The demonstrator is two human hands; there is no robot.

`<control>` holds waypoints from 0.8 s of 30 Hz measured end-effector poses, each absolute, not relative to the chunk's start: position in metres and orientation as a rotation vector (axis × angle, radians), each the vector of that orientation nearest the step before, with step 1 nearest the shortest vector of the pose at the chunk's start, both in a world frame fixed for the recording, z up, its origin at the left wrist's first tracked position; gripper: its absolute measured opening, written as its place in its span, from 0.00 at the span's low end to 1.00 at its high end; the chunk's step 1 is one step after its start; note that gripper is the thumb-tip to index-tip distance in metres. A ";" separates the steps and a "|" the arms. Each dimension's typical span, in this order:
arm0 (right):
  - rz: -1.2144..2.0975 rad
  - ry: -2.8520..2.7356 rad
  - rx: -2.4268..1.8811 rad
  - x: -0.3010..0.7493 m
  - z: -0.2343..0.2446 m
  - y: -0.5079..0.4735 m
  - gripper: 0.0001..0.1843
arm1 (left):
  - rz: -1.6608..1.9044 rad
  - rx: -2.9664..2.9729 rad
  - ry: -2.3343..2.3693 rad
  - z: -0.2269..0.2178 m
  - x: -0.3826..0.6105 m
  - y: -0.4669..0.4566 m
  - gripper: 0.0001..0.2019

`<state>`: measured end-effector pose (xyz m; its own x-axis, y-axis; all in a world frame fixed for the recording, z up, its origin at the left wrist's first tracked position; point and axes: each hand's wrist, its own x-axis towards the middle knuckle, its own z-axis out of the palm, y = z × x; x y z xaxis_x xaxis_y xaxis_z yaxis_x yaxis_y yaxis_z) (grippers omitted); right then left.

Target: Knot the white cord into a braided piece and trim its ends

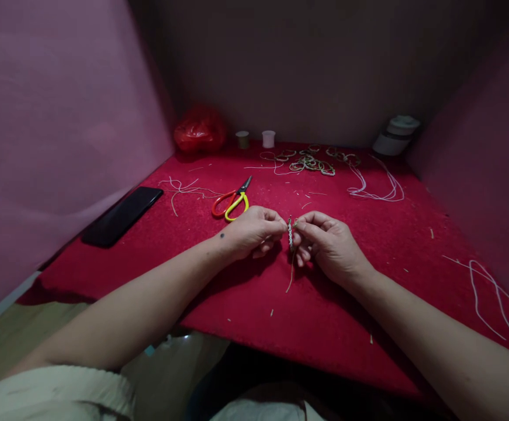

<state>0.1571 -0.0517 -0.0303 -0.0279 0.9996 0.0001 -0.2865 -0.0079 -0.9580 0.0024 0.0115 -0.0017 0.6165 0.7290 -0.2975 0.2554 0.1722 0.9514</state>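
Near the middle of the red-covered table, a short braided cord bracelet (290, 235) in white and green hangs between my hands. My left hand (260, 231) pinches it near its upper end from the left. On the other side, my right hand (326, 240) has thumb and forefinger pressed together on the bracelet's green cord, its other fingers curled below. A thin brown cord end (291, 278) dangles from the braid down over the cloth. Scissors (235, 202) with one red and one yellow handle lie just beyond my left hand, blades pointing away.
A black phone (123, 216) lies at the left edge. Several braided loops (311, 162) are heaped at the back, near two thread spools (269, 139), a red plastic bag (199, 130) and a white container (397, 135). White cords (377, 190) and clippings lie scattered about.
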 end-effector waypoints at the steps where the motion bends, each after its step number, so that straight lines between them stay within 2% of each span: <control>1: 1.349 -1.025 -0.991 0.157 -0.030 -0.052 0.08 | 0.407 1.414 0.905 -0.002 0.002 0.011 0.08; 24: 1.362 -1.115 -1.028 0.160 -0.031 -0.052 0.09 | 0.386 1.592 0.982 0.000 0.004 0.003 0.09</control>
<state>0.1603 -0.0515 -0.0315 -0.0819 0.9966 -0.0003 -0.1960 -0.0164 -0.9805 0.0038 0.0033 -0.0004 0.5933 0.7618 -0.2600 0.3804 0.0193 0.9246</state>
